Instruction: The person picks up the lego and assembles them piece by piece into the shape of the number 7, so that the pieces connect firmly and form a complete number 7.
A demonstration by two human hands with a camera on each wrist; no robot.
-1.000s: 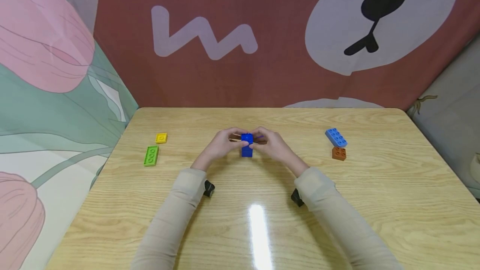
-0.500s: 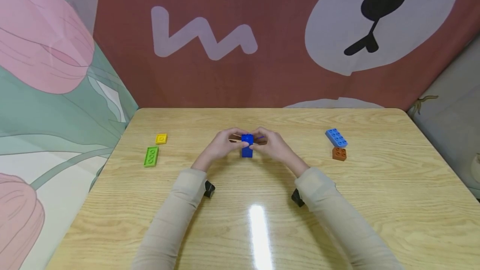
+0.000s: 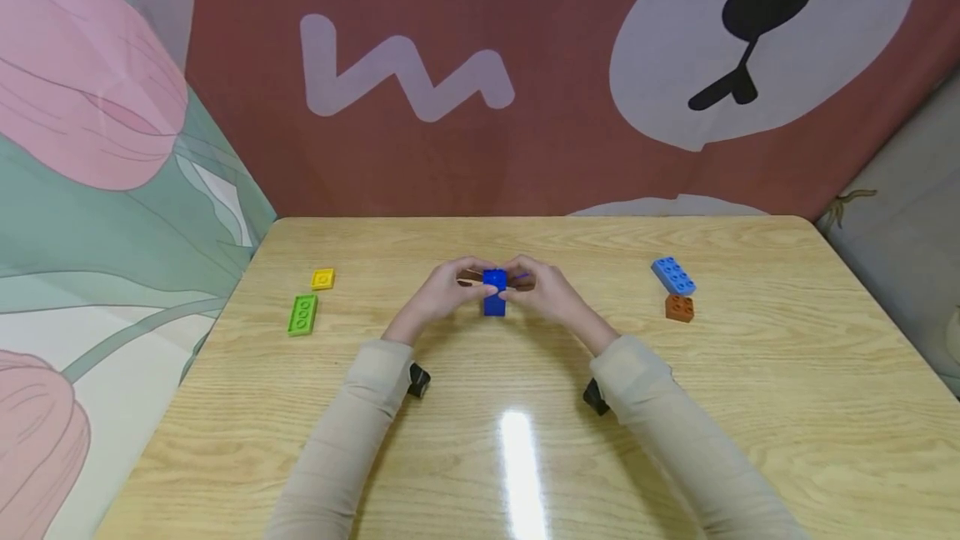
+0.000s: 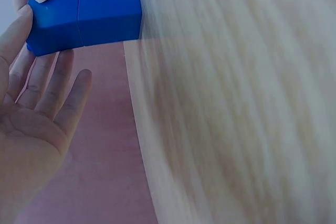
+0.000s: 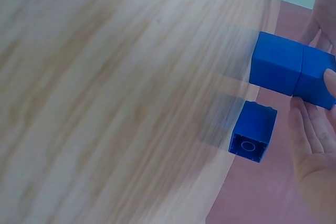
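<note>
Two dark blue toy building bricks stand stacked at the middle of the table, the lower brick (image 3: 494,307) on the wood and the upper brick (image 4: 52,24) flush on it with a thin seam between. From the left side, my left hand (image 3: 442,288) pinches the upper brick with thumb and fingertips. My right hand (image 3: 546,290) grips that same brick from the right, thumb on its near face. Another blue brick (image 5: 254,129) lies on its side beyond the right hand, its hollow underside showing in the right wrist view; in the head view the fingers mostly hide it.
To the left on the wooden table (image 3: 375,440) lie a yellow brick (image 3: 322,278) and a green brick (image 3: 303,315). A lighter blue brick (image 3: 673,275) and a brown brick (image 3: 679,307) lie on the right. A printed cloth (image 3: 555,157) hangs behind the table's far edge.
</note>
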